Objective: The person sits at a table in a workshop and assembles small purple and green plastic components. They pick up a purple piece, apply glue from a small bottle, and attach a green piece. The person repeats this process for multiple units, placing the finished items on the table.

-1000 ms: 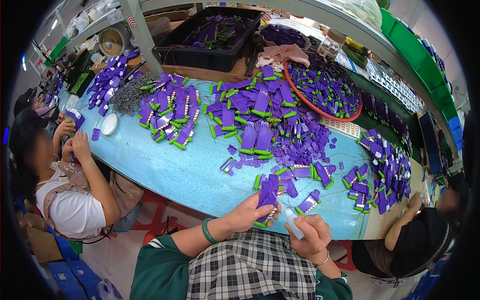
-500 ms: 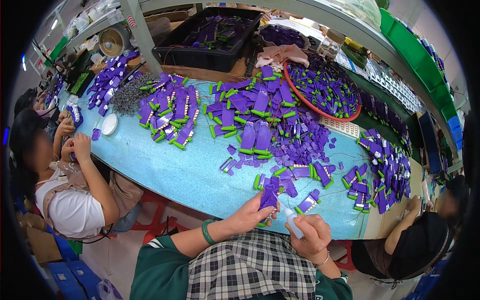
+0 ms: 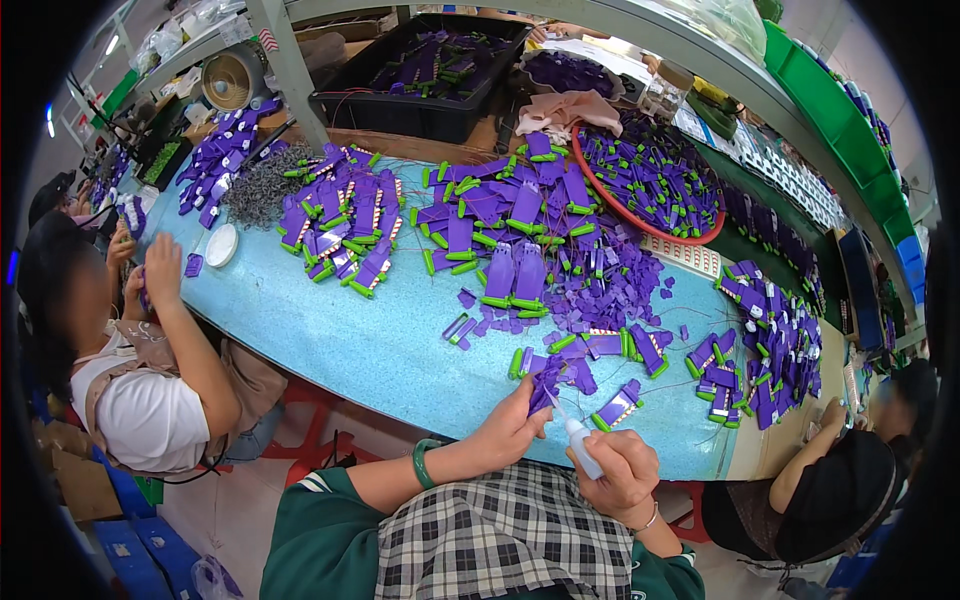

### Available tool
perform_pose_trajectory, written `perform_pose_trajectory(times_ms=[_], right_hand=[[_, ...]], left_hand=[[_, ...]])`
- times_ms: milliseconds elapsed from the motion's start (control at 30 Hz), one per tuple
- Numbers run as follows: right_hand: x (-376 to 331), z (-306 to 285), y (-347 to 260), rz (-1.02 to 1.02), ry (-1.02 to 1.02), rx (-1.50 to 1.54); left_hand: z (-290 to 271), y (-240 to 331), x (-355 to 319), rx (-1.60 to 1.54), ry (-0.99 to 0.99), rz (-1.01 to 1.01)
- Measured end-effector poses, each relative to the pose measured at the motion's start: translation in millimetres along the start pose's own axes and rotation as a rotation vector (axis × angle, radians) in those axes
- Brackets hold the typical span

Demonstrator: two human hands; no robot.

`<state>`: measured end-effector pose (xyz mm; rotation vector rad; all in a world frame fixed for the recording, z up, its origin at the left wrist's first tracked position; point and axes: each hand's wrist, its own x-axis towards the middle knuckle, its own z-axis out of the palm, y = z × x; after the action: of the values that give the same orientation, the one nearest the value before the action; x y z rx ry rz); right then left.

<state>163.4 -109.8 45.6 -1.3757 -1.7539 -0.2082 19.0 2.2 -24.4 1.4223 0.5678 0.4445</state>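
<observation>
Near the table's front edge, my left hand (image 3: 508, 430) is closed on a purple plastic part (image 3: 543, 388), tilted up between thumb and fingers. My right hand (image 3: 622, 470) wraps round a small whitish squeeze bottle (image 3: 582, 446). Its thin nozzle points up and left, with the tip at or very close to the purple part; whether they touch I cannot tell. Just beyond my hands lie several purple pieces with green ends, one purple-and-green piece (image 3: 618, 403) resting to the right of the bottle. My fingers partly hide the held part.
Purple-and-green pieces are heaped across the blue table (image 3: 330, 345). Beyond them stand a red-rimmed basket (image 3: 648, 236) and a black tray (image 3: 395, 118). A white lid (image 3: 221, 245) lies left. One co-worker (image 3: 150, 390) sits at left, another (image 3: 835, 480) at right. A metal shelf frame crosses above.
My left hand has turned the purple part so it stands more edge-on, and its green end no longer shows. The bottle stays nearly in place. The left co-worker's hands have risen.
</observation>
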Motion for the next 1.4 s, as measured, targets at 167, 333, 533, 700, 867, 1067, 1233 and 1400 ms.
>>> perform_pose_trajectory(times_ms=[167, 333, 533, 700, 867, 1067, 1233, 1400], right_hand=[[0, -1, 0, 0.025, -0.040, -0.013], [-4, 0, 1, 0.027, -0.004, -0.004], [-6, -7, 2, 0.041, 0.053, -0.010], [-12, -11, 5, 0.077, 0.071, -0.016], [-16, -14, 8, 0.094, 0.111, -0.018], [-22, -20, 12, 0.115, 0.108, -0.017], [-25, -23, 11, 0.113, 0.115, -0.022], [-37, -33, 14, 0.139, 0.151, -0.062]], left_hand=[[0, -1, 0, 0.033, 0.020, 0.023], [-7, 2, 2, -0.029, -0.006, 0.004], [-105, 11, 43, -0.243, 0.278, 0.190], [-271, 37, 75, 0.491, 0.749, 0.263], [-304, 49, 94, 1.491, 1.251, 0.223], [-162, 51, 90, 1.021, 0.438, 0.495], [-38, 32, 56, 1.203, -0.171, 0.483], [-35, 31, 52, 1.052, -0.252, 0.417]])
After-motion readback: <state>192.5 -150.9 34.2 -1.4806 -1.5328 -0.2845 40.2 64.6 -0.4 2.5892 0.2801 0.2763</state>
